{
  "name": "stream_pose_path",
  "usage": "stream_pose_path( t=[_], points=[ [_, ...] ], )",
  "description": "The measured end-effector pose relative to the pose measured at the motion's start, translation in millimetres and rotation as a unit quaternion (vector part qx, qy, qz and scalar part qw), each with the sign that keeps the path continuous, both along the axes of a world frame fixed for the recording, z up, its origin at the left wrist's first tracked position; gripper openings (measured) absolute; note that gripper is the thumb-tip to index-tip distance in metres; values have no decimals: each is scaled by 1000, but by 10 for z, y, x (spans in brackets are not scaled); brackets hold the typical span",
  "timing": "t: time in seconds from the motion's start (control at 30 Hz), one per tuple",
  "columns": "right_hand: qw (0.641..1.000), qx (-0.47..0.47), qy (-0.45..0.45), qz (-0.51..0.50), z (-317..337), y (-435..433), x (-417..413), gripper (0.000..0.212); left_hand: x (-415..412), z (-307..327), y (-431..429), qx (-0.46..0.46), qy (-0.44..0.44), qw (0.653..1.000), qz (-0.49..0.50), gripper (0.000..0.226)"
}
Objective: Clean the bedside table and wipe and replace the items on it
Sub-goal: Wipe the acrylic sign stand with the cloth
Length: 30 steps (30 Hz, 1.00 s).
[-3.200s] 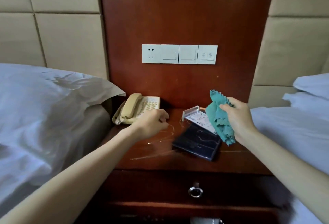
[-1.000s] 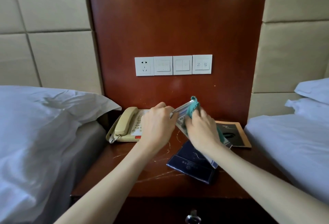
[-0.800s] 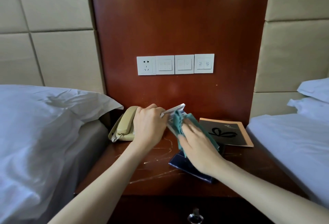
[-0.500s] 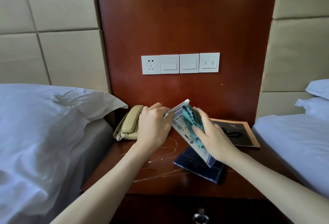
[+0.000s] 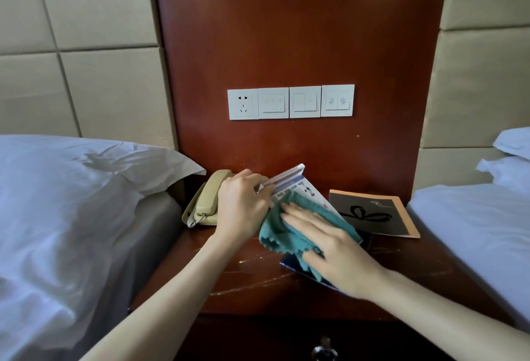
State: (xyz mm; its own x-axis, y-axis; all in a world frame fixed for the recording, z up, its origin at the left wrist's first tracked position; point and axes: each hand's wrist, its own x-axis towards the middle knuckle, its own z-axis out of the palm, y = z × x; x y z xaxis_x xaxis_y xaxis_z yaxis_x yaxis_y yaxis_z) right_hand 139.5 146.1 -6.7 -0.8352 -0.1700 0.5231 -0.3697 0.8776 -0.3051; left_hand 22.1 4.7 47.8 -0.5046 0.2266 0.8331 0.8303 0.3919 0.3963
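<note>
My left hand [image 5: 243,205] grips the top left edge of a clear acrylic sign holder [image 5: 298,185] with a printed card, tilted over the wooden bedside table [image 5: 246,283]. My right hand [image 5: 329,248] lies flat on a teal cloth [image 5: 284,234], pressing it against the card's face. Under the cloth and hand lies a dark blue folder [image 5: 295,267], mostly hidden. A beige telephone [image 5: 205,203] stands at the back left, partly behind my left hand. A black booklet with an orange edge and a bow drawing [image 5: 372,214] lies at the back right.
White pillows and bedding flank the table: a bed on the left [image 5: 71,217] and another on the right [image 5: 473,231]. A row of white switches and a socket [image 5: 291,101] sits on the wooden wall panel. A drawer knob [image 5: 324,353] shows at the bottom.
My left hand has taken hold of the sign holder. My right hand has brought the cloth onto the card, rubbed it up and down, and now lies flat lower on it.
</note>
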Motion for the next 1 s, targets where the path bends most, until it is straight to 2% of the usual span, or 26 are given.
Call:
stream_pose_path(
  t=[0.13, 0.2, 0.27, 0.33, 0.43, 0.5, 0.6, 0.67, 0.77, 0.83, 1.0],
  points=[
    [997, -10, 21, -73, 147, 177, -24, 60, 33, 61, 10, 17, 9, 1000, -16, 7],
    [991, -73, 20, -113, 218, 220, -69, 57, 44, 100, 21, 13, 23, 999, -22, 8],
    [972, -183, -13, -146, 269, 260, -101, 50, 74, 118, 24, 1, 40, 999, -31, 9],
    [934, -327, -48, -137, 289, 288, -123, 33, 92, 120, 9, -11, 57, 998, -34, 10],
    [845, -516, -131, -47, 282, 336, -108, 23, 53, 124, -51, -13, 73, 997, -27, 9],
    [804, -565, -185, 2, 310, 345, -69, 35, 18, 135, -90, -19, 78, 997, -22, 10],
    [773, -590, -232, 30, 326, 361, -56, 53, -40, 185, -136, -27, 77, 997, -4, 14],
    [757, -608, -238, 40, 320, 351, -43, 58, -110, 237, -184, -5, 81, 997, 6, 12],
    [752, -613, -232, 70, 323, 298, -20, 48, -214, 275, -261, 30, 84, 996, 21, 11],
    [766, -603, -213, 72, 342, 252, -23, 42, -258, 254, -275, 38, 73, 996, 30, 12],
    [859, -501, -104, 16, 456, 177, -40, 24, -351, 102, -242, -5, -15, 999, 47, 22]
  ],
)
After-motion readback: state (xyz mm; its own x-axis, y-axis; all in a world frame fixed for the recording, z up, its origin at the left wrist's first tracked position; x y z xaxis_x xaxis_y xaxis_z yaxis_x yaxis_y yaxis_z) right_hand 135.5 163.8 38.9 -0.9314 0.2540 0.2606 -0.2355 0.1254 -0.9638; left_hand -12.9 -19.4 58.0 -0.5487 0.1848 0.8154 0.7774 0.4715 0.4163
